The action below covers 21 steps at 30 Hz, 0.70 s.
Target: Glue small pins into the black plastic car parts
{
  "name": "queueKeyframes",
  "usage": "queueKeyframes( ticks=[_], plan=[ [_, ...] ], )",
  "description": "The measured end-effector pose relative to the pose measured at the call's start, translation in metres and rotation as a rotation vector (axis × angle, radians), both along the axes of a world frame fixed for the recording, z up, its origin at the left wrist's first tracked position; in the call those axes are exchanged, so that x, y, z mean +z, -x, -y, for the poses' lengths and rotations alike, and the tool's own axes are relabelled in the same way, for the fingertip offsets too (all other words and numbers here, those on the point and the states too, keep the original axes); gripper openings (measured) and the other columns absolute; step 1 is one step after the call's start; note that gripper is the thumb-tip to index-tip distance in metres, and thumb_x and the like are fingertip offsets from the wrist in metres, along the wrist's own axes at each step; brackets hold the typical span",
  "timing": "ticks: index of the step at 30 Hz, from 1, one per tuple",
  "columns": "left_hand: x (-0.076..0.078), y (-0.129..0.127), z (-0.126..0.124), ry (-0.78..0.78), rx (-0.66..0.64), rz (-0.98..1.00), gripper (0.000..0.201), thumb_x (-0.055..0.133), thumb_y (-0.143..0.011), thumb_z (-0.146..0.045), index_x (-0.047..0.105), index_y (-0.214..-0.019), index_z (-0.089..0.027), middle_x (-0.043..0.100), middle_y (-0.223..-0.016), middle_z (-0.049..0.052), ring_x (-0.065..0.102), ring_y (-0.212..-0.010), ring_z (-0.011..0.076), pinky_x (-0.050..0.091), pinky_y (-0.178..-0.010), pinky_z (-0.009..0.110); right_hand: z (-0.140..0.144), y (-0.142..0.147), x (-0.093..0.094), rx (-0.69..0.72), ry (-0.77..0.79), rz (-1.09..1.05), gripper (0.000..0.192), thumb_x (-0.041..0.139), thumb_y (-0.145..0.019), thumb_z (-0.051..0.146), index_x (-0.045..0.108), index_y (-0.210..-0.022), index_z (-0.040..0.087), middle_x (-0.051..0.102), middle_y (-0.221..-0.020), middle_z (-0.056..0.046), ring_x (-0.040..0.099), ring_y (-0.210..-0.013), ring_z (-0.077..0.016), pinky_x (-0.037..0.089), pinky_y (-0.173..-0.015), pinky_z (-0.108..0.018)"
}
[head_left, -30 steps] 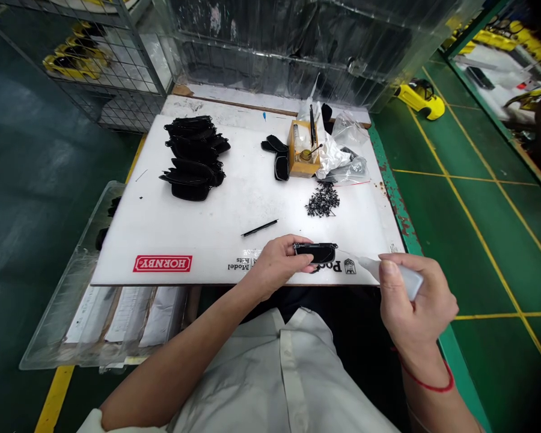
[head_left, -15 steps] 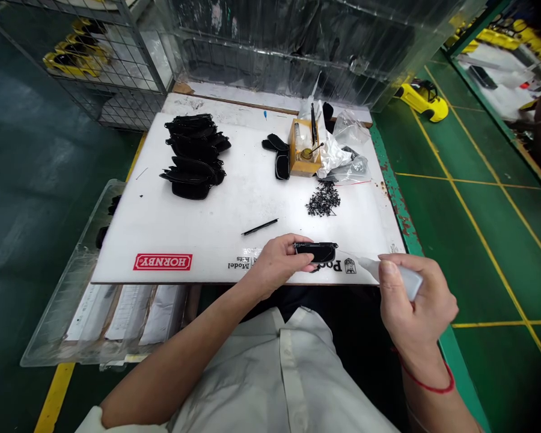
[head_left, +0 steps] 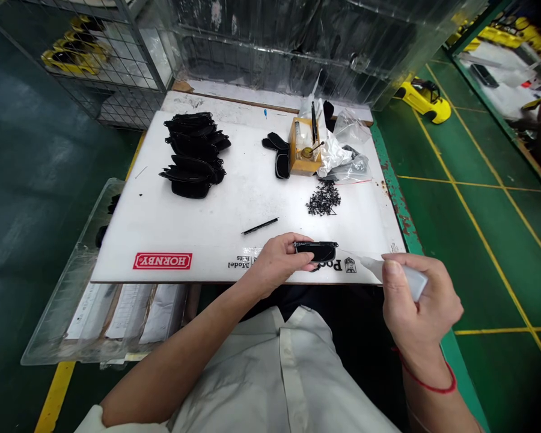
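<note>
At the front edge of the white board, my left hand pinches a small black plastic part, long and rounded, with the thumb across its front. To the right, my right hand is closed around a translucent squeeze bottle. The bottle's thin nozzle points left at the right end of the black part; whether it touches cannot be made out. Behind the part lies a pile of tiny black pieces. A thin black pen-like tool rests farther left.
Stacked black parts stand at the back left of the white board. A yellow box with tools sits at the back right, beside plastic bags. A clear bin is below left. A yellow model car is at right.
My right hand has shifted slightly right with the squeeze bottle, drawing the nozzle a little away from the black part. My left hand stays nearly still.
</note>
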State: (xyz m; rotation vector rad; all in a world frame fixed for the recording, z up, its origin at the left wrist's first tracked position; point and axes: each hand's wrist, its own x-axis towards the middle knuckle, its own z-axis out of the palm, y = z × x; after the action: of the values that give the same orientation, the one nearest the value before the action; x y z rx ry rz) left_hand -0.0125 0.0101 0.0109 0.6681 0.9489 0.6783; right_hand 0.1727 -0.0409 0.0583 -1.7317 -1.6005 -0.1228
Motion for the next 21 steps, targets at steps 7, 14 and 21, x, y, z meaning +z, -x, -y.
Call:
queueKeyframes(
  ticks=[7,14,21],
  plan=[
    [0.0015,-0.0004,-0.0004,0.01,0.002,0.002,0.027,0.066,-0.078,-0.016,0.062,-0.105,-0.014,0.071,-0.082,0.007,0.07,-0.084,0.0183,0.053,-0.086,0.03,-0.0019,0.0003,-0.0014,-0.004,-0.016,0.0,0.019,0.056,-0.085,0.035,0.063,-0.083,0.018,0.065,-0.073,-0.001,0.052,-0.054,-0.0105,0.034,-0.049,-0.025],
    [0.0,0.0005,-0.0005,-0.005,-0.003,0.009,0.028,0.067,-0.077,-0.018,0.062,-0.105,-0.014,0.071,-0.08,0.007,0.07,-0.084,0.019,0.053,-0.086,0.031,-0.0023,-0.0009,-0.0033,-0.014,0.037,0.006,0.019,0.056,-0.085,0.037,0.063,-0.084,0.02,0.066,-0.074,-0.001,0.053,-0.055,-0.0125,0.037,-0.051,-0.026],
    [0.0007,0.0002,-0.0002,0.004,0.006,0.017,0.028,0.068,-0.077,-0.017,0.062,-0.104,-0.014,0.071,-0.081,0.007,0.07,-0.083,0.0186,0.053,-0.086,0.031,-0.0006,-0.0013,0.0035,-0.031,0.011,-0.059,0.017,0.056,-0.085,0.037,0.062,-0.082,0.021,0.065,-0.076,-0.003,0.054,-0.061,-0.0157,0.038,-0.055,-0.03]
  ],
)
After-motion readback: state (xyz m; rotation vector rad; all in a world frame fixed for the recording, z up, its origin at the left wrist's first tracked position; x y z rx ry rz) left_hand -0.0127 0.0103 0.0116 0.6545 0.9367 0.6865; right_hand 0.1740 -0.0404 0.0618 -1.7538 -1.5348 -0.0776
